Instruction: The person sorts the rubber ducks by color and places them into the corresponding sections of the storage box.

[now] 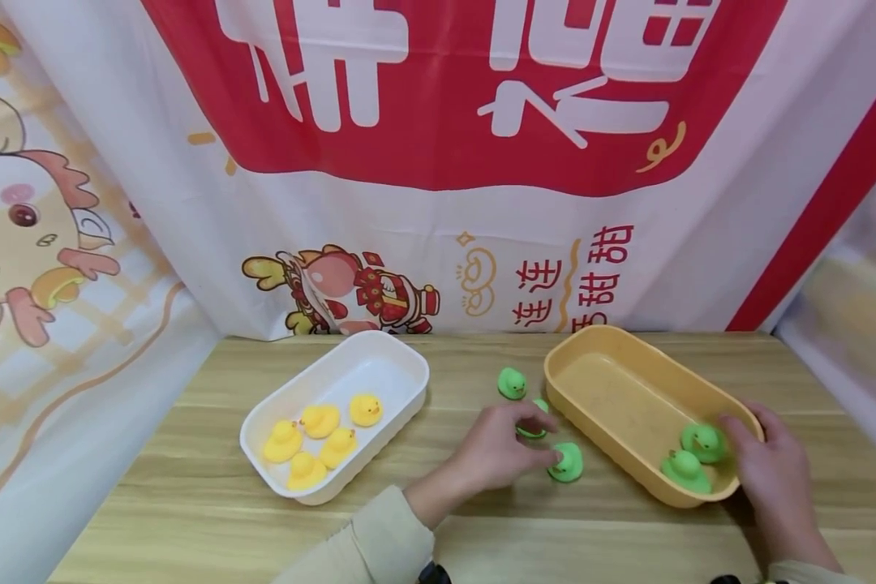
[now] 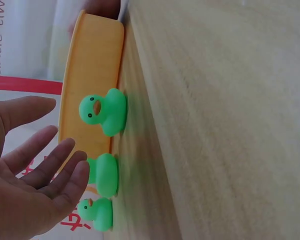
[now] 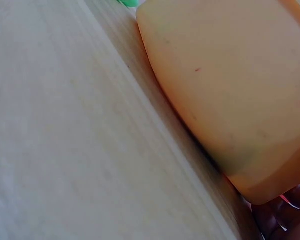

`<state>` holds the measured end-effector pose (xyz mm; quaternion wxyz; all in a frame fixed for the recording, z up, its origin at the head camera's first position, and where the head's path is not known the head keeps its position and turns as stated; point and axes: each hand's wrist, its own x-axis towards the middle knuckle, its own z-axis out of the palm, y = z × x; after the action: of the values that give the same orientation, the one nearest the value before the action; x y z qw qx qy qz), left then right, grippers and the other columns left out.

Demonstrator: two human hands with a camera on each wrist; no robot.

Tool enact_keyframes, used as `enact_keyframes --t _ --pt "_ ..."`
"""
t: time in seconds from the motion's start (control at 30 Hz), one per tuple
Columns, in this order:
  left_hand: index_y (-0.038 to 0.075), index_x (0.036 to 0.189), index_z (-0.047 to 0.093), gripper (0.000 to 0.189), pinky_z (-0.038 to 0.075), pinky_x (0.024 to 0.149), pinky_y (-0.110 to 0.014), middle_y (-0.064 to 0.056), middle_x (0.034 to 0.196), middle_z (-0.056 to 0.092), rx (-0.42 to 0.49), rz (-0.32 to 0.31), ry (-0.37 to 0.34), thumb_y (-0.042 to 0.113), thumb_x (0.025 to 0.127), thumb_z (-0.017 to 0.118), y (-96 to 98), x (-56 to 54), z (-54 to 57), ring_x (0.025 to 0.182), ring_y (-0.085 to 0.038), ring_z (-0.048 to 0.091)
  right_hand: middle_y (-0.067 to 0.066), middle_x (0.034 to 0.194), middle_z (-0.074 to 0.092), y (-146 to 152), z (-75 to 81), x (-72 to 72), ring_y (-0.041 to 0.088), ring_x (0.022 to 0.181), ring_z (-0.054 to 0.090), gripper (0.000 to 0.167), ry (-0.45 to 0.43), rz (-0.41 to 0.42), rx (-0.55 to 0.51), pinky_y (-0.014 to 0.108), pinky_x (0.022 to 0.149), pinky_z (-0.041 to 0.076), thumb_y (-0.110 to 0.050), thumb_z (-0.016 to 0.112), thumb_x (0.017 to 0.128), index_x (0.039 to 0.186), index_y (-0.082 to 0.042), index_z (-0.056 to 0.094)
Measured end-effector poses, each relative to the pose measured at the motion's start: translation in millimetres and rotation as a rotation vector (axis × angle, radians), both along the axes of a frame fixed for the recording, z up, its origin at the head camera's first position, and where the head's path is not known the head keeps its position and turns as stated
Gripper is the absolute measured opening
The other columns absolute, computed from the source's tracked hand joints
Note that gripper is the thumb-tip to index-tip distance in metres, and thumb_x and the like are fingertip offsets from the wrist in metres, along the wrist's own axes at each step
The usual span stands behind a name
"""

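My left hand (image 1: 540, 442) hovers with straight fingers over three green ducks on the wooden table (image 1: 482, 519). The near duck (image 1: 567, 462) sits by my fingertips, the middle duck (image 1: 533, 430) is partly hidden under them, and the far duck (image 1: 512, 383) stands apart. In the left wrist view the left hand (image 2: 55, 145) is spread and holds nothing, just off the ducks (image 2: 105, 111). My right hand (image 1: 755, 454) grips the near right end of the orange tray (image 1: 577, 357), fingers over its rim beside two green ducks (image 1: 701, 442) inside. The right wrist view shows only the tray's outer wall (image 3: 230, 85).
A white tray (image 1: 401, 365) with several yellow ducks (image 1: 319, 420) lies at the left of the table. A printed red and white banner (image 1: 438, 162) hangs close behind the table, and cloth closes off both sides.
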<state>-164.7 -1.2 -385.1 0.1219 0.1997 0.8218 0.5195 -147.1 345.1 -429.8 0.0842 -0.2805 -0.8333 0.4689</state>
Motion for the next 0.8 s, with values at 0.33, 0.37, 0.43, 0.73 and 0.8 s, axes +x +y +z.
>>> enact_keyframes --t 0.33,0.37,0.43,0.73,0.8 --pt "0.014 0.109 0.08 0.025 0.057 0.102 -0.032 0.008 0.111 0.078 -0.074 0.011 -0.028 0.018 0.088 0.09 1.8 3.7 -4.2 0.115 -0.019 0.07 0.012 0.147 0.062 4.8 -0.3 1.5 0.008 0.113 0.061 0.065 -0.002 0.05 -0.069 0.018 0.097 0.051 -0.061 0.05 0.108 0.156 -0.017 0.053" --pt "0.014 0.109 0.08 0.024 0.057 0.102 -0.032 0.007 0.111 0.078 -0.073 0.015 -0.032 0.018 0.087 0.091 1.6 4.5 -4.1 0.115 -0.019 0.07 0.014 0.152 0.06 6.9 2.4 2.8 0.019 0.126 0.062 0.068 -0.012 0.081 -0.061 0.029 0.109 0.05 -0.062 0.047 0.108 0.158 -0.016 0.051" --pt "0.015 0.107 0.08 0.023 0.058 0.1 -0.031 0.007 0.11 0.078 -0.072 0.018 -0.033 0.018 0.087 0.091 1.3 5.1 -4.0 0.113 -0.018 0.071 0.024 0.165 0.046 12.1 8.8 5.8 0.042 0.149 0.048 0.072 -0.029 0.147 -0.026 0.057 0.125 0.038 -0.063 0.038 0.11 0.163 -0.014 0.044" --pt "0.012 0.107 0.08 0.022 0.058 0.097 -0.03 0.003 0.11 0.077 -0.058 0.025 -0.009 0.016 0.087 0.089 -2.3 3.1 -8.1 0.111 -0.018 0.071 0.032 0.161 0.047 23.6 12.8 20.0 0.034 0.137 0.054 0.066 -0.01 0.241 0.207 0.044 0.11 0.045 -0.052 0.036 0.114 0.165 -0.01 0.041" --pt "0.009 0.109 0.08 0.025 0.058 0.1 -0.032 0.0 0.111 0.078 -0.065 0.022 0.019 0.013 0.086 0.089 -2.2 4.1 -8.5 0.113 -0.02 0.071 0.023 0.15 0.061 24.5 9.1 22.1 0.006 0.117 0.057 0.062 0.012 0.244 0.232 0.023 0.092 0.044 -0.049 0.04 0.114 0.164 -0.014 0.043"
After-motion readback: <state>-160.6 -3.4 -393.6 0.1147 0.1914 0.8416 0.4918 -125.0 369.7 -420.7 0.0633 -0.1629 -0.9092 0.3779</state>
